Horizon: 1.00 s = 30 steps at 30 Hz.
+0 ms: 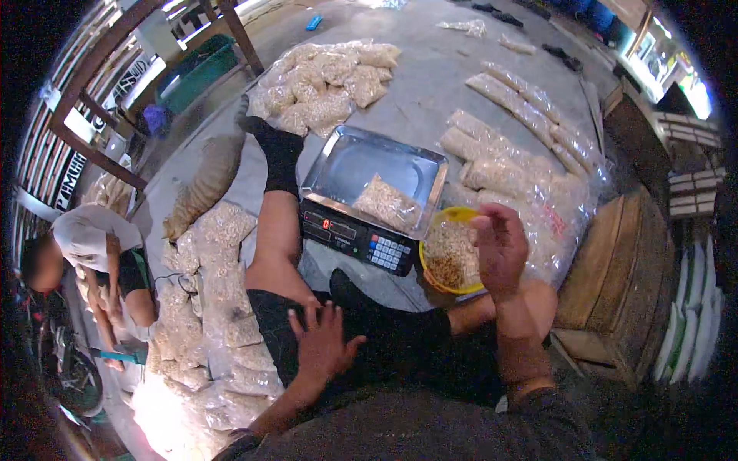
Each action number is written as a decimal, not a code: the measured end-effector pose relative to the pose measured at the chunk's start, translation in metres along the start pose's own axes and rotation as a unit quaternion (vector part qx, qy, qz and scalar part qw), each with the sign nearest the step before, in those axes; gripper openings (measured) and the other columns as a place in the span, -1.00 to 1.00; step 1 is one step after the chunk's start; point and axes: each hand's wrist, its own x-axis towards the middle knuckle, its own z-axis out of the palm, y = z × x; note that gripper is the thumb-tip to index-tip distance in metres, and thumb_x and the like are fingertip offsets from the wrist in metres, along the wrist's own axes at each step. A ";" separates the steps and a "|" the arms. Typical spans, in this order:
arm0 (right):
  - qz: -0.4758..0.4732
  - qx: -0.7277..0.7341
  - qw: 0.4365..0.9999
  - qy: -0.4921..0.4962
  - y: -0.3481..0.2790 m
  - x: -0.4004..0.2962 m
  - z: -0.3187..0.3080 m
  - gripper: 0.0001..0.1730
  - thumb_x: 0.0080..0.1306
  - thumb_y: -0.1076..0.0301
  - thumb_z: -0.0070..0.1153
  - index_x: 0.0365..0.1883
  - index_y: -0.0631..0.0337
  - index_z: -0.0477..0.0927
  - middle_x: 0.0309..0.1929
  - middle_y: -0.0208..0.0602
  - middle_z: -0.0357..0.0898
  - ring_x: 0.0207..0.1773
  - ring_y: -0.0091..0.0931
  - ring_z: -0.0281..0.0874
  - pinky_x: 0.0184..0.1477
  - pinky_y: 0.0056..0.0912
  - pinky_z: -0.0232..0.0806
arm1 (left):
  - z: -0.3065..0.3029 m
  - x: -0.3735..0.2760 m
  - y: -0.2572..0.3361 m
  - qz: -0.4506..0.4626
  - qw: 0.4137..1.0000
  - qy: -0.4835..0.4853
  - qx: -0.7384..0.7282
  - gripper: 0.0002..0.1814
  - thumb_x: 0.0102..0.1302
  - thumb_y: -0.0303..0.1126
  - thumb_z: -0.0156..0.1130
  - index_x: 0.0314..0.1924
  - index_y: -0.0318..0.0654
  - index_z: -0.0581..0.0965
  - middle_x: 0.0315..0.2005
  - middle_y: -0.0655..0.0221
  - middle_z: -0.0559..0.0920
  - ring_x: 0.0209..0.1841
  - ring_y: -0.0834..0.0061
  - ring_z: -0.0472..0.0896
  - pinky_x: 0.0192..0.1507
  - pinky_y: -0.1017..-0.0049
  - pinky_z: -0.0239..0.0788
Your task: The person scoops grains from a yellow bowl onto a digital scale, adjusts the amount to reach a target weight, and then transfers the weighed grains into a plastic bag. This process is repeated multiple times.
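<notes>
A digital weighing scale (354, 235) with a shiny metal tray (346, 159) stands on the floor in front of me. On the tray's near right part lies a clear plastic bag of pale flakes or pieces (387, 203). Beside the scale is a yellow-rimmed tub (428, 271) holding similar pale pieces and a darker brown patch. My right hand (503, 250) is raised over the tub's right rim, its fingers bent and blurred; whether it holds anything is unclear. With fingers spread, my left hand (324, 341) rests on my dark-clothed thigh and holds nothing.
Filled clear bags are heaped beyond the scale (323, 83), spread along my left (222, 299) and lined up at right (507, 167). A tabby cat (210, 167) lies at left, near another person (109, 253) who bends over bags. A wooden box (611, 288) stands at right.
</notes>
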 end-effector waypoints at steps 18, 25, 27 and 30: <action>0.047 -0.170 0.956 -0.233 0.141 0.025 -0.020 -0.68 0.36 0.25 0.25 -0.01 0.26 0.69 -0.18 -0.14 0.74 -0.14 -0.37 0.71 -0.04 -0.31 0.50 | -0.058 0.159 0.161 0.251 0.902 0.207 -0.284 -0.58 0.27 -0.35 0.29 0.11 -0.31 0.53 -0.14 0.01 0.60 -0.04 -0.04 0.59 -0.02 0.02 0.41; 0.057 -0.027 0.957 -0.283 0.114 0.027 0.000 -0.69 0.31 0.45 0.18 0.02 0.19 0.68 -0.03 -0.18 0.74 -0.08 -0.31 0.72 0.01 -0.29 0.51 | -0.057 0.223 0.144 0.104 0.924 0.313 -0.194 -0.89 0.22 -0.42 0.26 -0.29 -0.28 0.53 -0.38 0.02 0.58 -0.26 -0.07 0.60 -0.18 0.02 0.42; 0.027 0.020 0.962 -0.272 0.128 0.020 0.016 -0.64 0.28 0.48 0.17 0.06 0.15 0.67 0.00 -0.18 0.73 -0.04 -0.31 0.72 0.04 -0.29 0.51 | -0.050 0.222 0.137 0.081 0.913 0.309 -0.255 -0.88 0.28 -0.43 0.24 -0.23 -0.29 0.62 -0.29 0.01 0.65 -0.20 -0.09 0.64 -0.14 0.10 0.49; -0.084 -0.029 0.957 -0.276 0.120 0.019 0.027 -0.55 0.28 0.44 0.20 0.17 0.10 0.63 0.08 -0.16 0.69 0.09 -0.25 0.69 0.10 -0.24 0.51 | -0.038 0.218 0.121 0.063 0.868 0.340 -0.357 -0.75 0.37 -0.39 0.21 -0.02 -0.28 0.66 -0.19 0.03 0.69 -0.11 -0.06 0.67 -0.05 0.17 0.52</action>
